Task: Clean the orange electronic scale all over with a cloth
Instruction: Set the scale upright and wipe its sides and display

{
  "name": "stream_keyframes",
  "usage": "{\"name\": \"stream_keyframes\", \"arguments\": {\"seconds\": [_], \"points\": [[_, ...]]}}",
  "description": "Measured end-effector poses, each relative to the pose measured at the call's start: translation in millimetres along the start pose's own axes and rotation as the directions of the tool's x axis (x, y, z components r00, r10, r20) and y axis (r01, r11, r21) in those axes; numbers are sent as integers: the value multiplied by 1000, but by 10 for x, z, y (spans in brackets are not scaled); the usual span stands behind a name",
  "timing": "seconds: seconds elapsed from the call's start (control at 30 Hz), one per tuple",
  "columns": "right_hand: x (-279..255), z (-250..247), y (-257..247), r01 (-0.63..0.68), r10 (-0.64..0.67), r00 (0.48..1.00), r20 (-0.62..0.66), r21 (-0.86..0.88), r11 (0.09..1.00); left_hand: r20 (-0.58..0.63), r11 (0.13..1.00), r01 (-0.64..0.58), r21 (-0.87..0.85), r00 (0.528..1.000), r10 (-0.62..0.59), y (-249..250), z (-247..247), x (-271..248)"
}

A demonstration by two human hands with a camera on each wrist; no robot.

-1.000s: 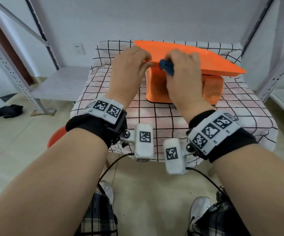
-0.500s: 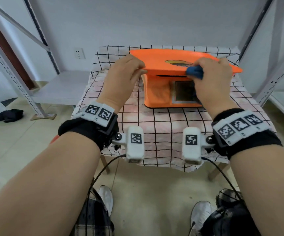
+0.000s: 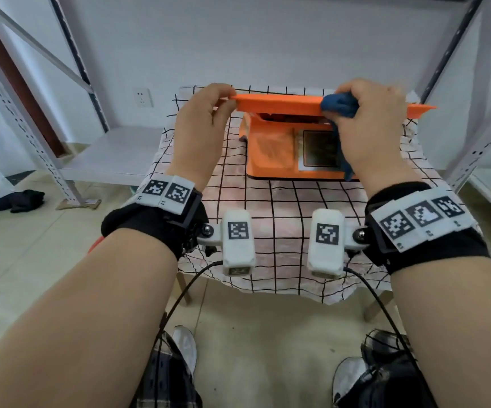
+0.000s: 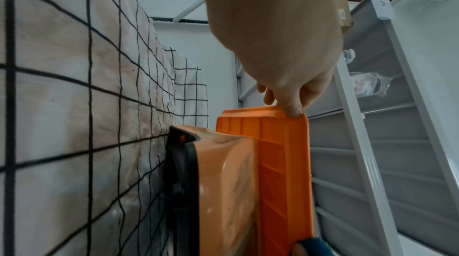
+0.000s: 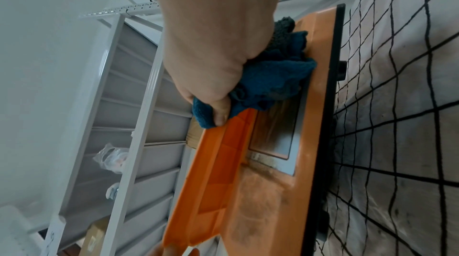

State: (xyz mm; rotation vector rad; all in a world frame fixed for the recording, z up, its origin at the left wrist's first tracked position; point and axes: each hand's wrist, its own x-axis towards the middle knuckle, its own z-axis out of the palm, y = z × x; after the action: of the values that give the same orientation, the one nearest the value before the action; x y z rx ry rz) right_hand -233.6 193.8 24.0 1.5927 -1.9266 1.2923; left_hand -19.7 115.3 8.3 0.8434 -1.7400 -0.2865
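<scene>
Head view: orange scale (image 3: 279,148) sits on the table (image 3: 282,219) with the checked tablecloth, display facing me. My left hand (image 3: 200,128) pinches the left corner of the weighing platform (image 3: 279,103). My right hand (image 3: 368,125) grips the bunched blue cloth (image 3: 340,106) around the platform's front edge, right of centre. Step in hand looks like the rim wipe. I'd hold the left pinch firm so the platform doesn't tilt, and run the cloth along the edge to the right corner.

Left wrist view: thumb (image 4: 290,107) under the platform corner, fingertips over the top, so it's a pinch, not a flat press. Ribs show on the platform's underside (image 4: 280,154); those probably need a pass too.

Right wrist view: cloth (image 5: 270,77) is wadded and wraps the rim top and bottom, thumb (image 5: 219,111) pressing it on. Loose folds hang over the display panel (image 5: 273,136). Better to refold to a flat face. Scale body (image 5: 261,207) looks smudged below the display; do that next.
</scene>
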Motion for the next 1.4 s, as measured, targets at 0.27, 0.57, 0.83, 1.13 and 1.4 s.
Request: {"name": "stream_keyframes", "arguments": {"seconds": [0.27,0.57,0.83,1.13,1.4], "points": [[-180,182,-427,139,-135,990,32,-194,971,85,968,-221,120,974,211,-6,12,-56],[-254,265,-539,295,-275,954,123,-194,936,133,935,-316,161,946,296,30,-6,-123],[-200,-32,191,118,-107,992,60,-206,971,51,957,-213,195,977,207,-72,-28,-106],[-185,93,97,138,-135,990,32,-168,976,161,822,-472,320,882,444,167,223,-141],[-213,79,143,179,-174,984,44,-206,962,107,890,-345,297,939,328,149,367,-114]]}}
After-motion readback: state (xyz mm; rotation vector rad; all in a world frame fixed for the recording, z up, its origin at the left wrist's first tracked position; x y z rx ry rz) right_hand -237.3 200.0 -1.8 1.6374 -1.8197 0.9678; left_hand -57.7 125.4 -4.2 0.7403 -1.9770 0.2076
